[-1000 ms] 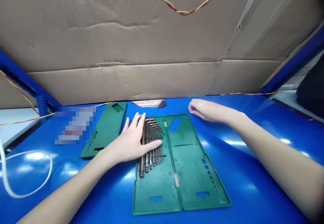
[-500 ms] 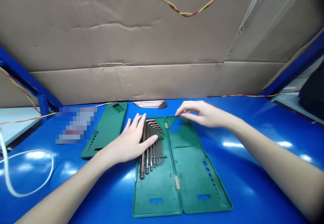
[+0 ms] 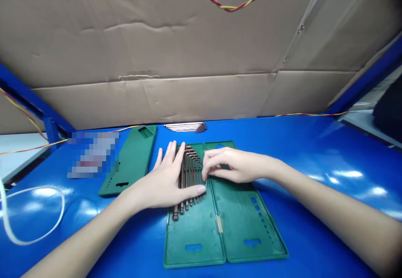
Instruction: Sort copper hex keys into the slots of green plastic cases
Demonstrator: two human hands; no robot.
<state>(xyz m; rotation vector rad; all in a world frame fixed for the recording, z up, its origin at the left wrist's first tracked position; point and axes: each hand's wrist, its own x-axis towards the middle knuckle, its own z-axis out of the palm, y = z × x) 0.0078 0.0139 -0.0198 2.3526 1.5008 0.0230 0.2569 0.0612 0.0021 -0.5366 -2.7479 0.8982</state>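
Note:
An open green plastic case lies flat on the blue table. Several copper-coloured hex keys lie side by side in its left half. My left hand rests flat on the left part of the keys, fingers stretched out, thumb across the shafts. My right hand is over the case's hinge line, fingers curled, its fingertips pinching a thin hex key at the right end of the row.
A second green case, shut, lies to the left. Another set of silver hex keys lies at the back by the cardboard wall. A white cable loops at the left. Red-yellow wire hangs overhead.
My right hand has come from the far right of the table leftward and down onto the row of keys, and its fingers have closed. My left hand has stayed put.

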